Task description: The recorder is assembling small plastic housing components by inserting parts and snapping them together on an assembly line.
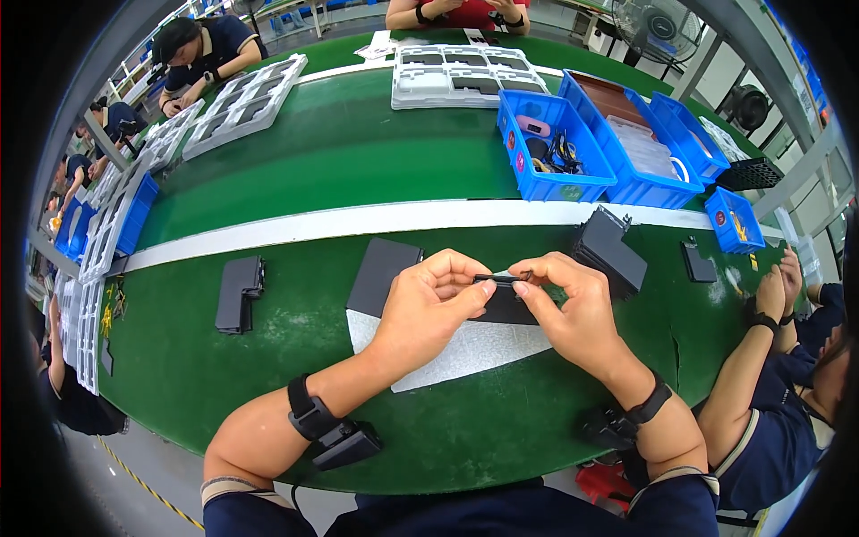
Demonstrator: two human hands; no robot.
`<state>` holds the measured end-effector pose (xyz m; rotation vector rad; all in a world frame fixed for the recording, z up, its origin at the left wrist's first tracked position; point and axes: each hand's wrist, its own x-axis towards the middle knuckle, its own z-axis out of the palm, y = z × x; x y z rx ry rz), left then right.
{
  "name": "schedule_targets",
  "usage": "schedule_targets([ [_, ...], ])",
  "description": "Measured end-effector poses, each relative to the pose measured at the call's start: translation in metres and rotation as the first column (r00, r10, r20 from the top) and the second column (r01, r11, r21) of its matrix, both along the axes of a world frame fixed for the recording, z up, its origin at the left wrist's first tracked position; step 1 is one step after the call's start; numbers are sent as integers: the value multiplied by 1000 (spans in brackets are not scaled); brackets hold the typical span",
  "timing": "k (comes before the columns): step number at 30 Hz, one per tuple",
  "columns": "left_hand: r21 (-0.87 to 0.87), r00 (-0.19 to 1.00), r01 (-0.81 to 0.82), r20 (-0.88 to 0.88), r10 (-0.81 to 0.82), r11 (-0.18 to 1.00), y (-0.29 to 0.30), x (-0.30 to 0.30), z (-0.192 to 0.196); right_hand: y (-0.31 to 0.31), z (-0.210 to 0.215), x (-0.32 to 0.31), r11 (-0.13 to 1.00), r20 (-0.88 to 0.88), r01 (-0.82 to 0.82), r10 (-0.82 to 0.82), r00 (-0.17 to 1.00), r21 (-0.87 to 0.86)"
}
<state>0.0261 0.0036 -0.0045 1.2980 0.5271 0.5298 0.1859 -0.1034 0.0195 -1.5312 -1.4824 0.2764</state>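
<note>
A thin, dark flat part (499, 278), seen nearly edge-on with a pale greenish edge, is held level between my two hands. My left hand (428, 300) pinches its left end between thumb and fingers. The other end is gripped the same way by my right hand (577, 309). Its exact kind cannot be made out. Below the hands lies a silvery-white sheet (447, 353) with a dark grey board (380, 273) at its upper left. Stacked black L-shaped parts (613, 251) rest just beyond my right hand, and another black L-shaped piece (237, 295) lies farther left.
Blue bins (555, 152) holding cables and small items stand at the far right, with a small blue bin (735, 222) nearer. White molded trays (465, 76) sit across the green table (340, 161). A co-worker's hands (778, 286) are close on my right; others work around the table.
</note>
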Motion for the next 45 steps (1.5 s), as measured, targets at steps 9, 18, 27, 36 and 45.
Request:
schedule_targets([
  [9,-85,999,27,27,-25,996,3,-2,1,3,-2,3,971,494,-74,-48,868,226],
  [18,-25,1000,-3,-6,2,1000,-1,-1,2,-3,1,5,996,128,-1,-10,992,86],
  [27,54,997,32,64,-35,998,-5,-2,-3,-4,6,5,1000,130,-6,4,992,19],
  [36,160,992,106,-89,-92,982,-3,-3,0,-4,3,1,993,251,-23,-8,968,118],
  [45,171,993,13,-118,7,985,-6,-1,3,-3,-2,4,999,24,-34,33,999,37],
])
